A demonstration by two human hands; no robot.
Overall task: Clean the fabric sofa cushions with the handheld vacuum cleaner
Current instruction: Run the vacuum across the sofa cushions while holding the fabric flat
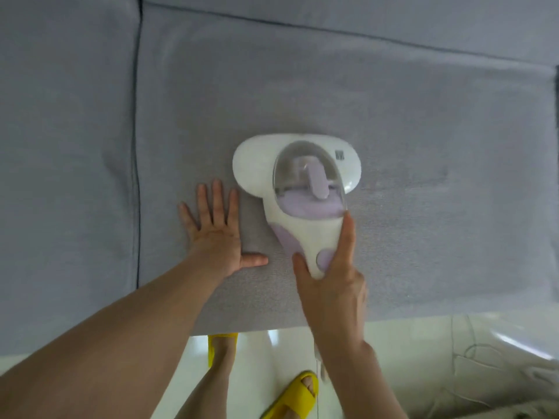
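Both bare forearms reach in from below. Right hand point(331, 285) is wrapped around the handle of the white and lilac vacuum cleaner point(298, 189), forefinger stretched along its side. Its wide head lies flat on the grey seat cushion point(423, 146), near the middle. Left hand point(216, 234) is spread flat, palm down, just beside it. Yellow slippers point(295, 394) stand on the glossy floor point(257, 358) below.

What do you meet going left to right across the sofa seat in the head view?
Dark vertical seam between grey fabric cushions → left hand flat on the cushion → white and lilac handheld vacuum cleaner, held by right hand.
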